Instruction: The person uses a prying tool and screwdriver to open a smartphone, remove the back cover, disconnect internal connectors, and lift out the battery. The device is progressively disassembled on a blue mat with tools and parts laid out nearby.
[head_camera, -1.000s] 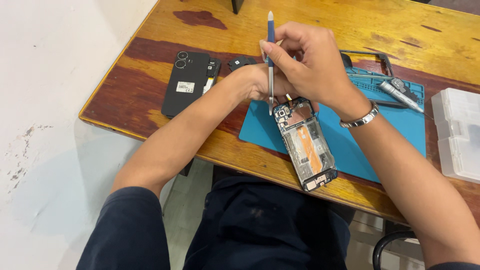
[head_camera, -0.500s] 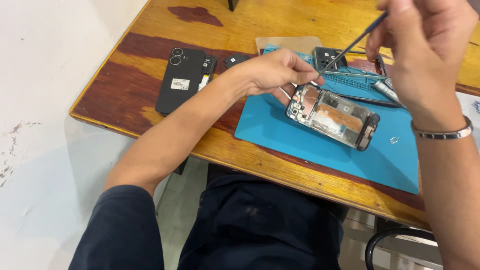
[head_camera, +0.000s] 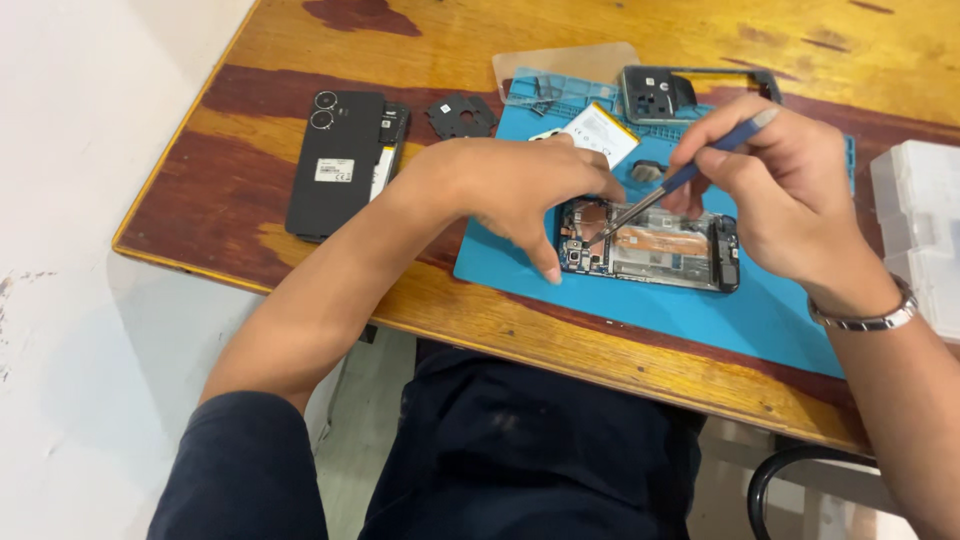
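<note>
From the head camera, an opened smartphone lies lengthwise on a blue repair mat, near the front edge of the wooden tabletop, its back off and the circuit board and copper-coloured parts exposed. The left hand rests palm down on the mat at the phone's left end, fingers spread, with fingertips touching the phone's upper-left corner and one finger pressed to the mat just beside its lower-left corner; it pins the phone rather than wrapping round it. The right hand, with a metal bracelet on the wrist, has its fingers closed on a blue-handled screwdriver, which slants down to the left so that its metal tip meets the board near the phone's left end.

Behind the hands, towards the mat's far edge, lie a white flat battery and a dark phone frame with a camera cut-out. Left of the mat, on the bare wood, a black phone back cover lies flat with a small black plate near it. A white plastic parts box sits at the tabletop's right edge.
</note>
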